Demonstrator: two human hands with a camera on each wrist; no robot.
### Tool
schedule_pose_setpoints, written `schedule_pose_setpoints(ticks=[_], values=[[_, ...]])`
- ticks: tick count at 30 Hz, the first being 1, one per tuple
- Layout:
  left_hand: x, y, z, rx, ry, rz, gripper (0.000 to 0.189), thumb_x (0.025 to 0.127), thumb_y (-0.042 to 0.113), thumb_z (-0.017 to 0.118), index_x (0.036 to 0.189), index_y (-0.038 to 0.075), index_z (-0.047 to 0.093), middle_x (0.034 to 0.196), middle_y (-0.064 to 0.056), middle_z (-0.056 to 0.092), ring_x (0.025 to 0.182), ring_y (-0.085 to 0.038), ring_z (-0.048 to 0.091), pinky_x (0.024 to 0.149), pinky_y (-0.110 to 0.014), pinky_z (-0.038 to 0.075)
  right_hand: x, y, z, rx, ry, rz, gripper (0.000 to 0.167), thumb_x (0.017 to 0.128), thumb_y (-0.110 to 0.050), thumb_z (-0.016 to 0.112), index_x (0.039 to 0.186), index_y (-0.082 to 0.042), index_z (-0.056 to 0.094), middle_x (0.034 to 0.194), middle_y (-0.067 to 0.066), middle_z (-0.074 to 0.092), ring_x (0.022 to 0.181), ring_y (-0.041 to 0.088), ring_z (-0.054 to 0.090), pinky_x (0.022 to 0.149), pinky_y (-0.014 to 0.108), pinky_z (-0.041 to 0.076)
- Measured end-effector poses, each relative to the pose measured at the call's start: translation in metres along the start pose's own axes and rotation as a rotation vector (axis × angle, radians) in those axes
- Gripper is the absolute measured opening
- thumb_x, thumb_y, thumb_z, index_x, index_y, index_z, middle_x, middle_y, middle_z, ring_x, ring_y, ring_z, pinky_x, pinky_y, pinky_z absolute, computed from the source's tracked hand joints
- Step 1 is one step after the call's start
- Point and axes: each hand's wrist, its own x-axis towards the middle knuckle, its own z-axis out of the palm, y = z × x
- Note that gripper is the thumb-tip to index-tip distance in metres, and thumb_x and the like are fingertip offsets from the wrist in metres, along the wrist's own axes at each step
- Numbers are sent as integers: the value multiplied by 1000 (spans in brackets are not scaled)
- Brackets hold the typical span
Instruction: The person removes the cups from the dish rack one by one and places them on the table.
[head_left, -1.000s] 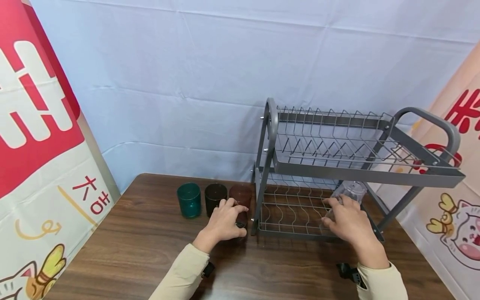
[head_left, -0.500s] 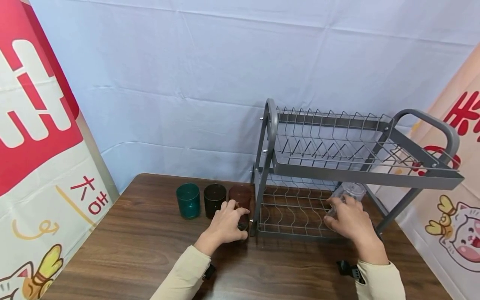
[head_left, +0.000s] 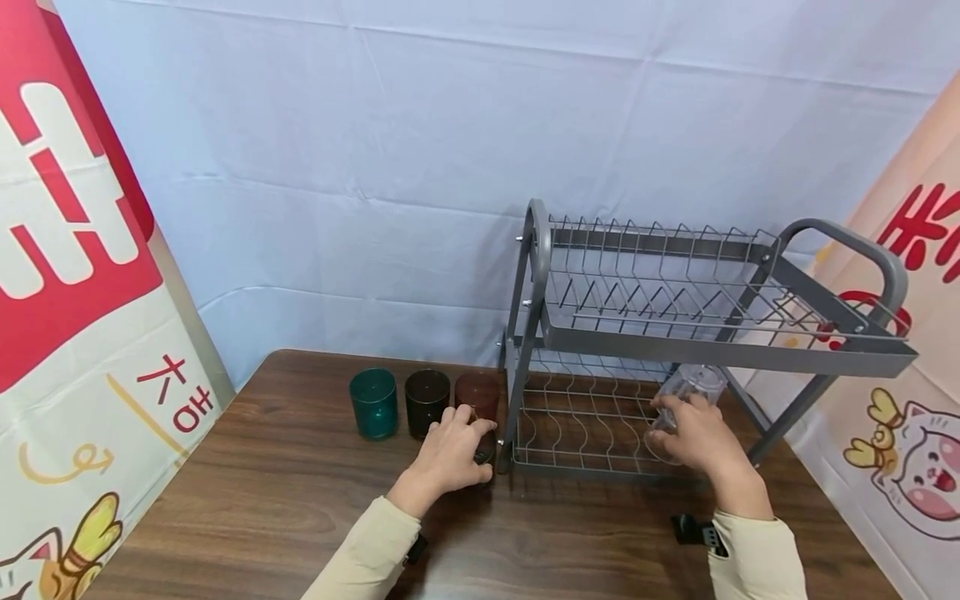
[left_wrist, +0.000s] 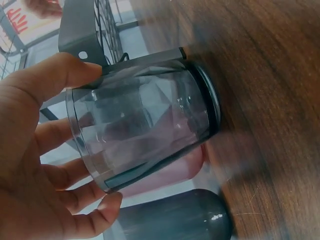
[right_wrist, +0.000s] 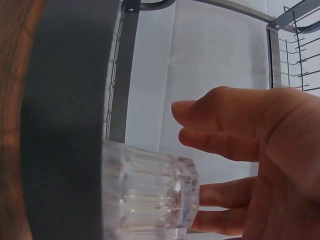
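My left hand [head_left: 450, 454] is at a grey see-through cup [left_wrist: 145, 125] standing on the table. Its thumb lies at one side of the rim, and the other fingers curl round the far side. Beside that cup are a reddish cup [head_left: 477, 392], a dark cup [head_left: 427, 398] and a teal cup [head_left: 374, 404]. My right hand [head_left: 701, 437] is at the lower tier of the dish rack [head_left: 720, 348]. Near its fingers a clear faceted glass [right_wrist: 155, 192] stands base up. Thumb and index finger are spread apart from the glass; lower fingertips are at its base.
The rack's upper tier [head_left: 645, 287] overhangs the right hand. A rack leg [head_left: 517, 392] stands close to the left hand and the reddish cup. Wooden tabletop [head_left: 247, 500] extends left and in front; a pale cloth [head_left: 337, 208] hangs behind.
The left thumb has come slightly down and nearer the front of the grey cup. The right hand has shifted a little rightwards along the rack. The head view has drifted slightly.
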Motion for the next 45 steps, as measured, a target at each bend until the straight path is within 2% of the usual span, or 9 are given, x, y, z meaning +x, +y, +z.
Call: schedule_pose_setpoints(ticks=[8, 12, 17, 24, 39, 45], values=[[-1, 2, 3, 41, 43, 8, 54, 71, 34, 76, 119, 14, 63, 108, -10, 47, 84, -22, 37, 58, -29, 30, 4, 6, 5, -8, 27, -16, 41, 78, -11, 69, 114, 5, 57, 112, 40, 41, 102, 64, 33, 76, 67, 35], [-1, 1, 6, 58, 60, 17, 53, 71, 34, 76, 119, 13, 63, 107, -9, 47, 83, -21, 37, 58, -29, 29, 4, 9, 8, -10, 52, -12, 38, 78, -6, 68, 113, 5, 58, 108, 37, 43, 100, 60, 35, 75, 63, 37], [-1, 1, 7, 82, 66, 24, 53, 73, 36, 76, 119, 13, 63, 107, -9, 48, 83, -21, 38, 59, -29, 30, 5, 12, 11, 5, 77, 15, 36, 78, -1, 66, 113, 6, 59, 110, 37, 37, 99, 54, 33, 71, 60, 39], [-2, 1, 6, 93, 68, 26, 52, 74, 37, 75, 118, 13, 63, 108, -10, 48, 85, -22, 40, 61, -30, 32, 8, 15, 13, 11, 112, 9, 35, 77, -1, 66, 110, 7, 59, 108, 37, 36, 97, 55, 33, 71, 61, 39], [-3, 1, 6, 88, 68, 33, 51, 74, 38, 75, 117, 13, 63, 107, -10, 49, 85, -23, 40, 62, -31, 33, 8, 16, 11, -2, 110, -7, 32, 75, -3, 68, 105, 5, 60, 107, 36, 39, 93, 57, 35, 71, 61, 37], [-3, 1, 0, 88, 64, 39, 53, 73, 39, 76, 117, 13, 63, 110, -11, 49, 87, -24, 41, 64, -32, 35, 6, 15, 6, 2, 121, -38, 28, 73, -2, 69, 100, 3, 62, 104, 35, 41, 91, 56, 37, 72, 60, 35]])
